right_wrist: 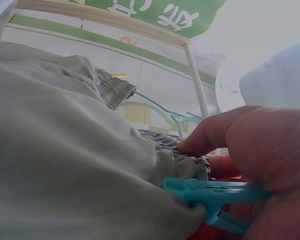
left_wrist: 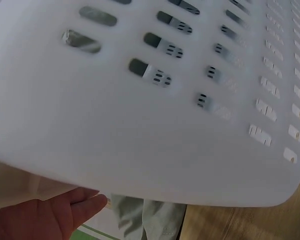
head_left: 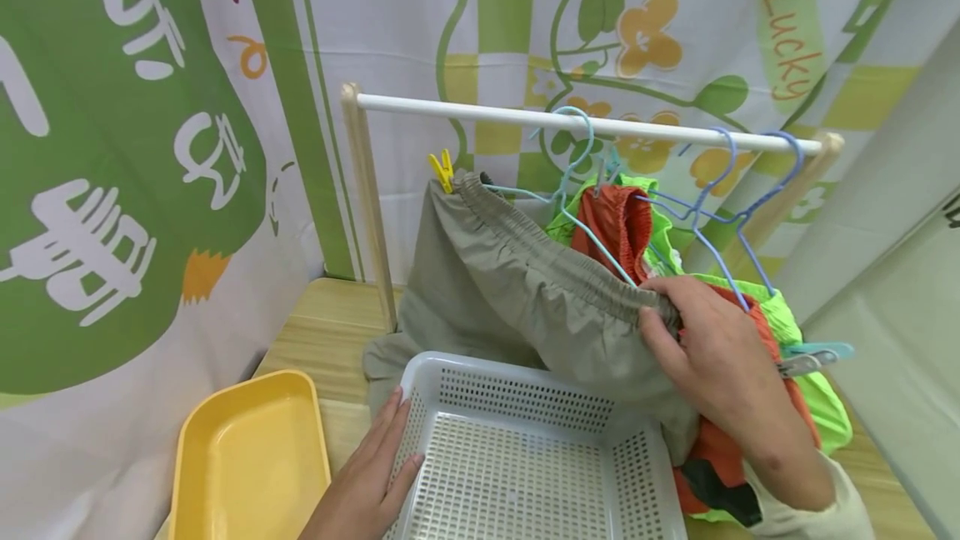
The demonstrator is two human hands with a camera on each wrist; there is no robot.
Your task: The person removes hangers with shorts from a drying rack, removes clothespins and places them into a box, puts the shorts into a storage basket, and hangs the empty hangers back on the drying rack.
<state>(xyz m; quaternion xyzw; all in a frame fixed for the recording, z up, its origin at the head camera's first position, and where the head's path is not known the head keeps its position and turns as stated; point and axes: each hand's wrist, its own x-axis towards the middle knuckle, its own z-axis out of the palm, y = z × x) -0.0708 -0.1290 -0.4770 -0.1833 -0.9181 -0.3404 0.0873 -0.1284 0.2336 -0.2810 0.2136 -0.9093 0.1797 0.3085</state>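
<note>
Grey-green elastic-waisted trousers (head_left: 517, 273) hang from a light-blue hanger (head_left: 567, 182) on the white rail. A yellow clothespin (head_left: 444, 171) clips their waistband at the left. My right hand (head_left: 720, 348) pinches the waistband's right end between thumb and fingers. In the right wrist view, a teal clothespin (right_wrist: 215, 192) lies beside that hand, its tip overlapping the grey cloth; whether it grips the cloth I cannot tell. With fairly straight fingers, my left hand (head_left: 375, 473) rests against the left rim of a white perforated basket (head_left: 645, 440).
A white rail (head_left: 480, 112) on wooden posts spans the back. Further right hang orange and bright green garments (head_left: 798, 398) on blue hangers (head_left: 776, 182). Left of the basket sits a yellow tray (head_left: 311, 407) on the wooden tabletop (head_left: 337, 307). Patterned curtain fabric surrounds the area.
</note>
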